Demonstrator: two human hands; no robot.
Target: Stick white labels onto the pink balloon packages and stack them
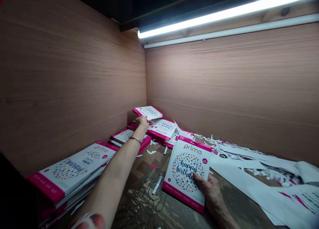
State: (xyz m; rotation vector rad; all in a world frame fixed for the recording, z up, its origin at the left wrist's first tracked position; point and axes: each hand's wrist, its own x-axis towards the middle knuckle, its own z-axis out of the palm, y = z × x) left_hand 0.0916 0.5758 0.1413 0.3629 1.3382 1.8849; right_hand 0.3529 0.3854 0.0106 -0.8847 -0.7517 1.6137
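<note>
My right hand (210, 189) is closed on a small stack of white and pink balloon packets (188, 171) marked "prima" and "happy birthday", its thumb across the front. Farther off, my left hand (144, 121) reaches to the back corner, its fingers at the near edge of a packet (151, 112) that lies on top of a pile. Whether those fingers grip it is hard to see. Just right of that hand lies another stack of the same packets (163, 127). Under the left wrist is a further stack (124, 136).
A tall stack of packets (77, 169) stands at the left by the wooden wall (74, 72). White paper sheets and cut strips (249, 175) cover the right side. Thin dark strings (147, 197) lie on the worn table (139, 175). A lit tube (224, 14) hangs above.
</note>
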